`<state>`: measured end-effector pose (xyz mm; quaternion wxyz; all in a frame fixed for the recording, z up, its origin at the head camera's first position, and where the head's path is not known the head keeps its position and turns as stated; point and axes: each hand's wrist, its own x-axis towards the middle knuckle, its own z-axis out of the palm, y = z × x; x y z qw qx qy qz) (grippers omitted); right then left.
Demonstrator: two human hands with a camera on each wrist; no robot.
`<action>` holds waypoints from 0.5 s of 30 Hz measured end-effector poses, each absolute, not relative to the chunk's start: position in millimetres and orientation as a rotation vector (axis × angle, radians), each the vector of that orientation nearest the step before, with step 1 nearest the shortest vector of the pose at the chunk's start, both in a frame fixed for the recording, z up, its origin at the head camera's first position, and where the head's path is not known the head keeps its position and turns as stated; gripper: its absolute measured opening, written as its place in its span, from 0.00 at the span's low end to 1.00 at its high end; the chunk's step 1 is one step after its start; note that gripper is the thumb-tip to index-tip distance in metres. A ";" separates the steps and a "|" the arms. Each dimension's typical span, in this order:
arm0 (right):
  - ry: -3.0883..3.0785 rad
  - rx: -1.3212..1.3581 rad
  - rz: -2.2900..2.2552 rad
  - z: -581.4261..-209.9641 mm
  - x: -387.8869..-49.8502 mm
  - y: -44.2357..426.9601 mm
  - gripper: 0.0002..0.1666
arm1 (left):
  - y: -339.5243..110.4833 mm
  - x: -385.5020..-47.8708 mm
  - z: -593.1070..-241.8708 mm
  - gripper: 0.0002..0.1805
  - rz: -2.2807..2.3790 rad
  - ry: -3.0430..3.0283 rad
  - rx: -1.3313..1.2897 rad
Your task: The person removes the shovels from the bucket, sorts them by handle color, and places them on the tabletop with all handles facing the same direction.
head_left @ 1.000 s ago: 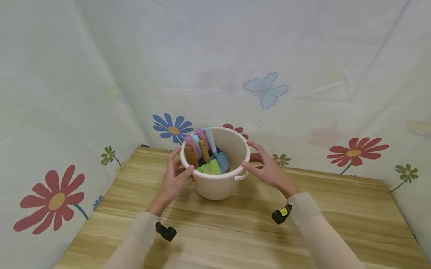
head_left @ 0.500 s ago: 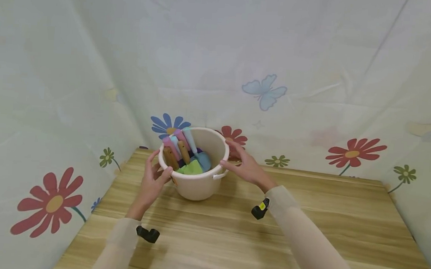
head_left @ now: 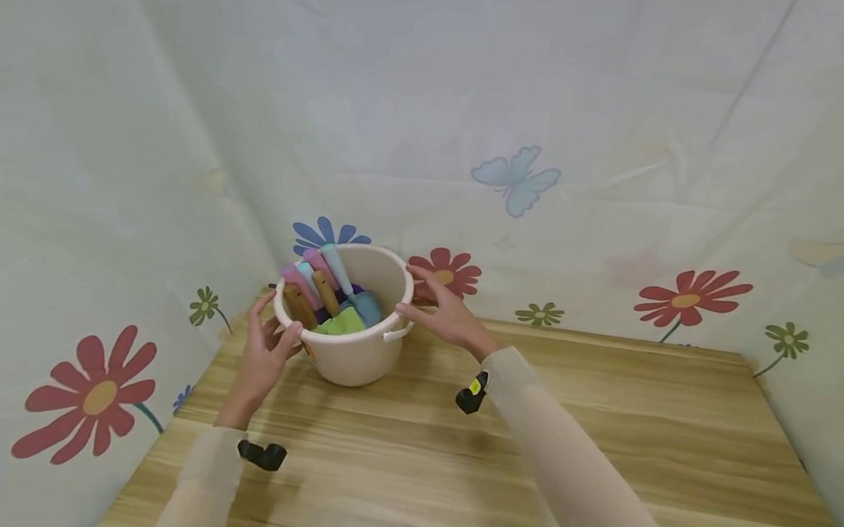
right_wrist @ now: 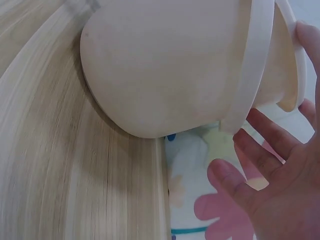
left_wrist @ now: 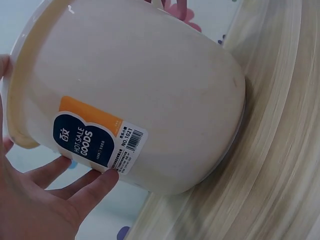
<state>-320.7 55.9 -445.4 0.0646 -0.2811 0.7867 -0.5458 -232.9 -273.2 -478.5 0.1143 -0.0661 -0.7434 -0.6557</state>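
Note:
A white bucket [head_left: 352, 358] stands at the table's back left, holding several handled tools, among them wooden handles [head_left: 326, 293], a light blue scoop [head_left: 366, 308] and a green piece [head_left: 341, 321]. My left hand [head_left: 262, 360] grips its left rim, thumb in front; in the left wrist view the fingers of that hand [left_wrist: 55, 200] touch the wall by a label [left_wrist: 92, 137]. My right hand [head_left: 450, 314] holds the right rim; in the right wrist view this hand [right_wrist: 285, 185] has its thumb on the rim and fingers spread beside the handle [right_wrist: 252, 65].
The wooden table [head_left: 408, 467] reaches to a patterned cloth [head_left: 417, 116] hanging behind and at both sides. The bucket stands close to the back edge and the left corner. Both wrists wear small black cameras.
The bucket, with the tools inside, has moved left along the back of the table. Both hands have moved left with it, keeping their hold on the rim.

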 end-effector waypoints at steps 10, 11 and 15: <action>2.316 -0.830 -1.675 -444.3 -329.4 31.7 0.47 | -293.0 -232.8 -475.5 0.39 -1.876 -2.196 -0.146; 2.319 -0.822 -1.671 -443.8 -329.7 30.3 0.47 | -294.2 -233.0 -475.5 0.39 -1.869 -2.198 -0.140; 2.316 -0.794 -1.663 -442.1 -331.4 27.7 0.47 | -297.0 -234.2 -475.1 0.39 -1.853 -2.215 -0.121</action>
